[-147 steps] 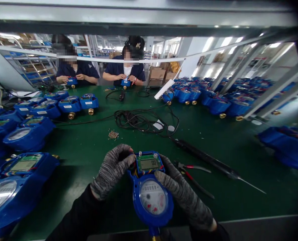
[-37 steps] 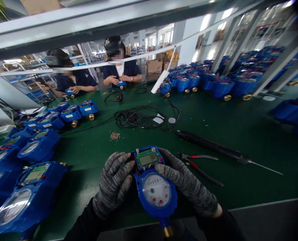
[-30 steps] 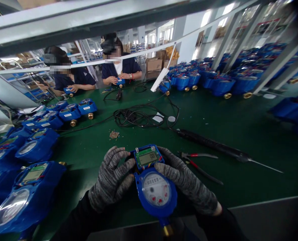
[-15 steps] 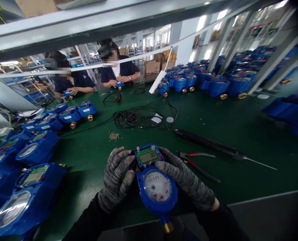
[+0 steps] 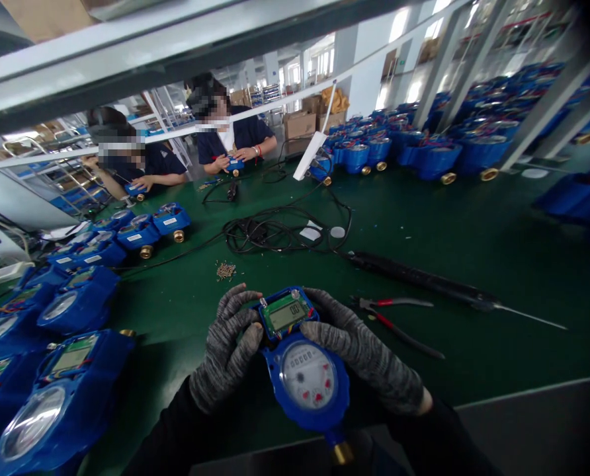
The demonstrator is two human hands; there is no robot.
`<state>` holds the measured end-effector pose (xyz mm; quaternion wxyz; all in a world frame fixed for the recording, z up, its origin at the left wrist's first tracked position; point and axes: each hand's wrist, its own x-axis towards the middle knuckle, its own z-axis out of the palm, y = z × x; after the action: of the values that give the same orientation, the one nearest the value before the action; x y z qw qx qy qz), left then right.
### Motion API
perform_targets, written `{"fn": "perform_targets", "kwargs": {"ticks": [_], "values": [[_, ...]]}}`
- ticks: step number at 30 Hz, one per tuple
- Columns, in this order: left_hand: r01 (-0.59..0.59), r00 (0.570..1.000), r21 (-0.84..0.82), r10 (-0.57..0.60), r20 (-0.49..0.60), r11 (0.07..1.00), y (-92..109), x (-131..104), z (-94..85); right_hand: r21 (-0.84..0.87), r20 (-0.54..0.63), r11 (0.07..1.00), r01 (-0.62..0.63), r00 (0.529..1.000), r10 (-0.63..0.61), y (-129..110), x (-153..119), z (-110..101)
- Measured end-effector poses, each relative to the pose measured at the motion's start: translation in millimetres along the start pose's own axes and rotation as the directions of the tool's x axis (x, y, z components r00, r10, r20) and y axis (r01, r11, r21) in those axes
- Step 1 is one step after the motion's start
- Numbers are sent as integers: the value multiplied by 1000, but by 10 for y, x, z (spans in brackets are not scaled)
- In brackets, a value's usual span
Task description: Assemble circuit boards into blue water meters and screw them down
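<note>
A blue water meter (image 5: 309,375) lies in front of me, with a round dial and a brass fitting at its lower end. Its upper housing holds a green circuit board with an LCD screen (image 5: 288,315) and some coloured wires. Both my hands wear grey knitted gloves. From the right side, my right hand (image 5: 357,344) grips the housing, thumb resting near its lower right corner. On the other side, my left hand (image 5: 231,347) presses its thumb and fingers against the housing's left edge. The far sides of the fingers are hidden.
Several blue meters (image 5: 71,390) stand on the left, and more (image 5: 434,158) at the back right. Small screws (image 5: 225,270) lie ahead, near coiled black cable (image 5: 248,231). Red-handled cutters (image 5: 399,324) and a black soldering iron (image 5: 424,281) lie right. Two people work across the table.
The meter's upper housing has shifted a little left and tilted. My left thumb and fingers have closed in on its left edge, where dark wires showed before. My right hand keeps its hold.
</note>
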<state>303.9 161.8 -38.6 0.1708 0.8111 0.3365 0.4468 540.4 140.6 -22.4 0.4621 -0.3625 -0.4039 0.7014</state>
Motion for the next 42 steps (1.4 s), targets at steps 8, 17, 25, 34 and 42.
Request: {"fn": "perform_targets", "kwargs": {"ticks": [8, 17, 25, 34, 42], "values": [[9, 997, 209, 5, -71, 978, 46, 35, 49, 0, 1, 1000, -3, 1000, 3, 38, -32, -10], [104, 947, 252, -18, -321, 962, 129, -107, 151, -362, -214, 918, 162, 944, -251, 279, -226, -85], [-147, 978, 400, 195, -80, 905, 147, -225, 102, -574, -110, 753, 321, 882, -459, 445, -340, -133], [-149, 980, 339, 185, -76, 929, 48, -273, 102, -660, -47, 619, 426, 799, -600, 420, -303, -77], [70, 972, 112, -43, -229, 991, 22, -387, 273, -689, -100, 611, 390, 783, -613, 560, -410, 39]]}}
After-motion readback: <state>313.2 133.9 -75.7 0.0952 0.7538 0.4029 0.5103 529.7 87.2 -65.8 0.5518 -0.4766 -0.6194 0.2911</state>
